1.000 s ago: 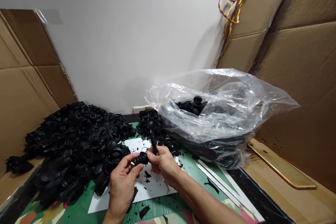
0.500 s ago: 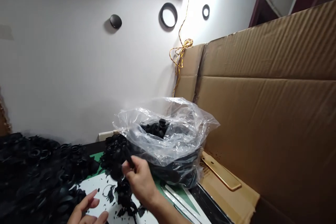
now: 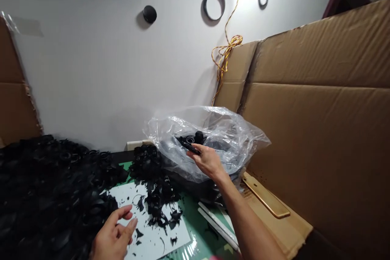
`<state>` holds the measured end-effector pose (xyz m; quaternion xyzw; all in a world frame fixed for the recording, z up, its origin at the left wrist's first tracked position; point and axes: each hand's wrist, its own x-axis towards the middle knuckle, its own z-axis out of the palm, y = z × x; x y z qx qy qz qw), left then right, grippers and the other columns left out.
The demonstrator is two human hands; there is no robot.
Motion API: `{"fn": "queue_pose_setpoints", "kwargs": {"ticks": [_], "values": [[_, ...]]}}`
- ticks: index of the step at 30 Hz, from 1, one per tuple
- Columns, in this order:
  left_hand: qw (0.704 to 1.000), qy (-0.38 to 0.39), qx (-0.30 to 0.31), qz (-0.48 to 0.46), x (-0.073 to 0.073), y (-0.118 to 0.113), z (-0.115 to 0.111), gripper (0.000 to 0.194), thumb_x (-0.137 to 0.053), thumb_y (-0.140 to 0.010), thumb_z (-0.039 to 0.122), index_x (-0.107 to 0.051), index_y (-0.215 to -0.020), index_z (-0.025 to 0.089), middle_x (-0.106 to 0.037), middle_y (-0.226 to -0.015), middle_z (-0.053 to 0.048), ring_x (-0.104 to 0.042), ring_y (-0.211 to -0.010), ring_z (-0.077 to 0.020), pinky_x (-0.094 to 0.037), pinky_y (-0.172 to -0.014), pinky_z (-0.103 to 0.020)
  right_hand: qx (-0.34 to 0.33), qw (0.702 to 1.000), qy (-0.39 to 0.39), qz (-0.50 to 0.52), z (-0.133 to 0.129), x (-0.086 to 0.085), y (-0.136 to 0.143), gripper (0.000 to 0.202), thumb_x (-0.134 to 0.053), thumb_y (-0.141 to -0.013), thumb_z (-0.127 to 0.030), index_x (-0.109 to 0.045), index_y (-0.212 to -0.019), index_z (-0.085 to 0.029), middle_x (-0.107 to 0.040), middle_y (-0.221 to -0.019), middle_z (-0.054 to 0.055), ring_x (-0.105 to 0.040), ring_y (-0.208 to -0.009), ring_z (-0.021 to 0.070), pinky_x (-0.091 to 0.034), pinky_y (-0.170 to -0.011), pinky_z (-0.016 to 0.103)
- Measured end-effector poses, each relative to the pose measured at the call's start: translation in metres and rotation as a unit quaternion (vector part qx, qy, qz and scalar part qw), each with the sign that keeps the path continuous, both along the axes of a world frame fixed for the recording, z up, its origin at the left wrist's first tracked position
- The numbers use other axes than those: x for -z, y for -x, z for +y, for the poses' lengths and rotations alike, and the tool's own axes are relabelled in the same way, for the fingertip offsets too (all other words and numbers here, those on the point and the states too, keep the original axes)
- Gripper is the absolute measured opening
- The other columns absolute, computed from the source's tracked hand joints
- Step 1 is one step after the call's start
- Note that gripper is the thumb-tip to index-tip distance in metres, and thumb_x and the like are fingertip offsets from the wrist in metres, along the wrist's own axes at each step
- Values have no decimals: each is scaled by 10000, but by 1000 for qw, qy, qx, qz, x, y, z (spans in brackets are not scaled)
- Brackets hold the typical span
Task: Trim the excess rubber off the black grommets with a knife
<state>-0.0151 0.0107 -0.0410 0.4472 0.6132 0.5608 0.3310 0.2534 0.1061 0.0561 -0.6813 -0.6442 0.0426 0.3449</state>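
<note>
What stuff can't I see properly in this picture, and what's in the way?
All in the head view:
- Bottom of the plastic bag: hidden by cloudy folds and black pieces inside.
- Far tip of the black tool in the right hand: lost against those pieces.
- Left wrist, below the left hand: cut off by the bottom edge.
- Black pile: blurry, cut off by the left edge.

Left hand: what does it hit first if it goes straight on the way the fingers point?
Left hand would probably meet the loose, jagged black scraps on the flat white sheet. Height above the sheet is unclear from this one view, so it might pass over them.
</note>
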Motion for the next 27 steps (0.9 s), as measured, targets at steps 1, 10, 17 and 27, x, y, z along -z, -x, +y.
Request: {"fn": "queue_pose_setpoints", "kwargs": {"ticks": [1, 10, 17, 27], "values": [[1000, 10, 8, -6, -2, 1, -1, 610, -721, -492, 619, -680, -899, 166, -601, -606, 7, -483, -416, -117, -311, -346, -217, -20, 1000, 14, -11, -7, 5, 1, 403, -624, -785, -399, -655, -1143, -217, -715, -1069, 88, -654, -999, 262, -471, -808, 305], [999, 46, 24, 0, -20, -6, -9, 505, -724, -538, 507, -668, -887, 146, -610, -615, 8, -519, -445, -132, -336, -370, -221, 40, 974, 108, -194, -26, 14, -24, 262, -621, -792, -433, -707, -957, -248, -736, -888, 99, -675, -822, 285, -396, -583, 299], [944, -30, 179, 275, -46, -28, -5, 149, -588, -749, 266, -719, -811, 233, -699, -836, -28, -616, -653, -178, -453, -641, -293, 79, 984, 27, -159, -23, 20, -18, 297, -623, -811, -358, -661, -1081, -240, -635, -1017, 81, -636, -747, 220, -366, -539, 276], [832, -44, 234, 500, -41, -100, 45, 292, -498, -721, -49, -654, -775, 192, -641, -912, -71, -547, -913, -228, -412, -772, -342, -51, 970, -224, 81, -46, 20, 41, 177, -502, -827, -212, -648, -920, -176, -535, -802, 39, -536, -673, 174, -427, -603, 287]]}}
